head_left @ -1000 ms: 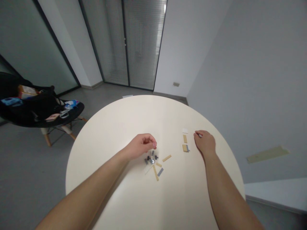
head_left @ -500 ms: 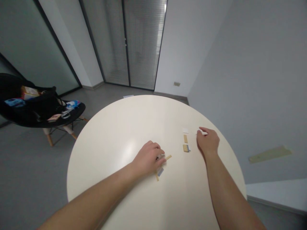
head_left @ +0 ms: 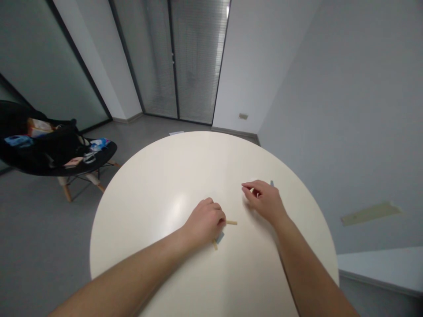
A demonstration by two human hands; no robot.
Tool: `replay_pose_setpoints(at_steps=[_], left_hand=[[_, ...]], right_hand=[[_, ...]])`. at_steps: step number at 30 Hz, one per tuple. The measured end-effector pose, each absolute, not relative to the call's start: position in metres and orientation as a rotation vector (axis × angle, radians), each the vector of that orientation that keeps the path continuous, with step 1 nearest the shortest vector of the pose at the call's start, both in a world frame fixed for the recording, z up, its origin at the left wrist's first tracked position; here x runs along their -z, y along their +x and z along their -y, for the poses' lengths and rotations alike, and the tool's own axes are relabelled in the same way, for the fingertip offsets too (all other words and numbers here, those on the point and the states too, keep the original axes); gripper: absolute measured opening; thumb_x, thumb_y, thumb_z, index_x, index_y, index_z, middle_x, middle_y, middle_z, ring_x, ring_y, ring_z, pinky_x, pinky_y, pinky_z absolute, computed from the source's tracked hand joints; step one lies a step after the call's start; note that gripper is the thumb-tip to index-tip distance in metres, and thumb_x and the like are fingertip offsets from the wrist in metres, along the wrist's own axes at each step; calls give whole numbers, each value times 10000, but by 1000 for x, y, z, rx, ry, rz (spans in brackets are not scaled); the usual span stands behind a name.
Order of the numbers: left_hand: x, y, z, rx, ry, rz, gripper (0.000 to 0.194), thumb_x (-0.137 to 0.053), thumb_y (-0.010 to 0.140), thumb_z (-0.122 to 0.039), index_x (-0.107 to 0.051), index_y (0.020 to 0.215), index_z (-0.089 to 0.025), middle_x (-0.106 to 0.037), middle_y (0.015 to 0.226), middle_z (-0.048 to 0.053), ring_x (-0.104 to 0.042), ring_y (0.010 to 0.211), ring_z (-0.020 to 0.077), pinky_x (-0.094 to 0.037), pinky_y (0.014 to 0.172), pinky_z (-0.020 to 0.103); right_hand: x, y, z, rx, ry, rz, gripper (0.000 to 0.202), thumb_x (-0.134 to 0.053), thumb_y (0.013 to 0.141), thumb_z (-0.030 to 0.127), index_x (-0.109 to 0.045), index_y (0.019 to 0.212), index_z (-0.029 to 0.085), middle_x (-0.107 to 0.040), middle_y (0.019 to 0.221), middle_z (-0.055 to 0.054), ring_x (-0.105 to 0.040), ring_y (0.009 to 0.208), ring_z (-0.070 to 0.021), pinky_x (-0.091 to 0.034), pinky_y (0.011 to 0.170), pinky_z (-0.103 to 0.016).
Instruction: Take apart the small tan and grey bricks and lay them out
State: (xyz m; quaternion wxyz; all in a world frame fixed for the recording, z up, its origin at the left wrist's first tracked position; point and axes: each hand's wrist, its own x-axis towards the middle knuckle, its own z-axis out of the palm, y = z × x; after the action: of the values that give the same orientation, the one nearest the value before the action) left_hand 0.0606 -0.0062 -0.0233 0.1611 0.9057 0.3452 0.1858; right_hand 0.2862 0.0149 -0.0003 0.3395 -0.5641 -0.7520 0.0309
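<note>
My left hand (head_left: pixel 205 221) rests low over the table, its fingers bent closed around one end of a thin tan strip (head_left: pixel 231 223), which sticks out to the right. Just below those fingers lie a small grey piece (head_left: pixel 220 237) and another tan strip (head_left: pixel 215 245), both partly covered by the hand. To the right, my right hand (head_left: pixel 264 200) has thumb and index fingertips drawn together in a pinch. Whatever they may hold is too small to make out. A small grey piece (head_left: pixel 272 183) shows just beyond its knuckles.
Both hands are over a round white table (head_left: pixel 198 158). At the left stands a black chair (head_left: pixel 62 172) with a black bag and packets on it. A wall rises close along the table's right side, and glass doors (head_left: pixel 194 66) stand behind.
My right hand has moved left, covering the studded tan pieces seen before and uncovering a grey piece. My left fingers have closed, and the tan strip at them has turned to lie nearly level.
</note>
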Motion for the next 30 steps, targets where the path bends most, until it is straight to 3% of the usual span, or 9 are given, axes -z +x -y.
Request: replay_pose_setpoints(at_steps=[7,11,15,24,30], left_hand=[[21,58,4,-665,2463,-1099,140,-514,857,-165,-639,802,-195,-642,709,47,-518,747,203,-365,704,315],[17,53,2,-833,2251,-1152,56,-544,839,-180,-592,845,-209,-613,796,32,-525,843,202,-395,743,302],[16,51,1,-887,2028,-1148,13,-571,818,-197,-572,822,-209,-602,829,27,-531,844,191,-407,757,310],[19,52,-8,-958,1513,-1018,155,-620,789,-282,-494,825,-198,-508,622,-58,-454,550,89,-335,535,208],[16,50,-13,-956,1392,-939,236,-667,752,-323,-481,801,-186,-481,553,-81,-397,473,67,-294,480,192]], right_hand=[[-2,268,0,-555,-1439,2231,183,-698,753,357,-730,863,215,-707,772,-18,-508,528,-103,-401,516,-233],[-5,270,1,-539,-1407,2233,125,-652,788,312,-732,798,216,-690,715,-15,-501,526,-102,-384,503,-224],[-4,268,2,-466,-1355,2169,173,-662,794,333,-722,902,212,-683,750,-24,-491,532,-102,-397,514,-230],[-4,248,2,-431,-1211,2176,126,-635,830,303,-700,825,195,-659,828,-43,-480,543,-90,-409,536,-231],[-5,246,3,-436,-1206,2191,90,-631,832,259,-698,827,198,-653,738,-17,-503,564,-97,-402,556,-230]])
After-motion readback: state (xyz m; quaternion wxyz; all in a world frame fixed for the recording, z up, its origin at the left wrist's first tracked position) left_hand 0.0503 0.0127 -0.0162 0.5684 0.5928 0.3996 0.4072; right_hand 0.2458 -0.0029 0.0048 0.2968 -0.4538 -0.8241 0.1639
